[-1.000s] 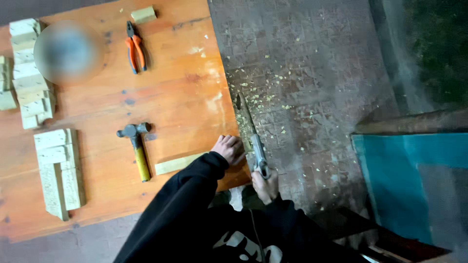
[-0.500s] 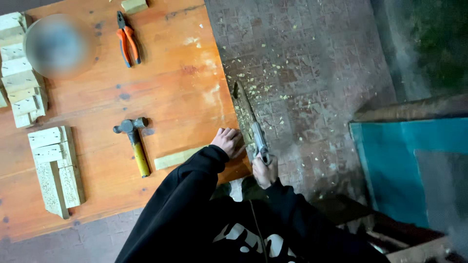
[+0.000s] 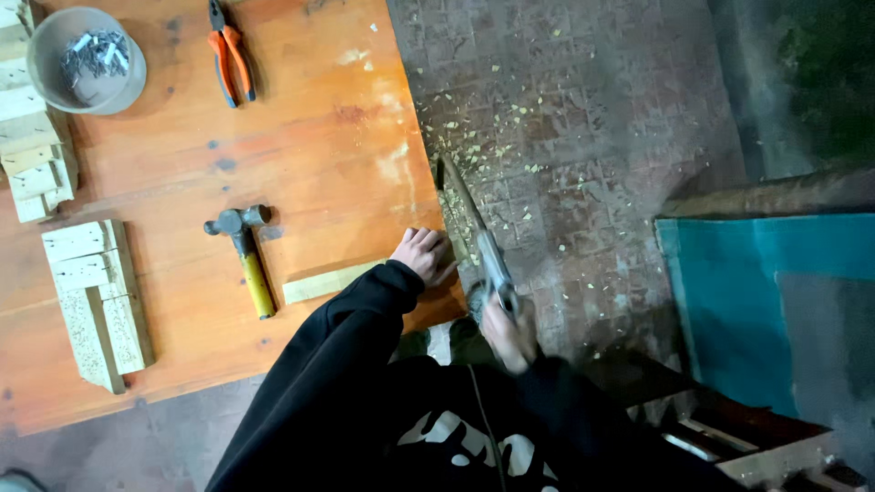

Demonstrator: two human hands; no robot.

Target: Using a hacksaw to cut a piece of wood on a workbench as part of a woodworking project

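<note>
At the table edge, left hand [image 3: 423, 254] presses the wood strip [image 3: 333, 281] flat — right hand [image 3: 507, 330] grips the saw [image 3: 476, 237].

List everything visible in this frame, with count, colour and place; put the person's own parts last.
table: one, orange wood, left
bowl of nails: one, grey, top left
pliers: one, orange-handled, top
hammer: one, yellow handle, table middle
wood blocks: several, pale, left edge
wood strip: one, pale, under left hand
handsaw: one, grey, at table edge
wood chips: many, pale, paved floor
left hand: on strip
right hand: gripping saw
</note>
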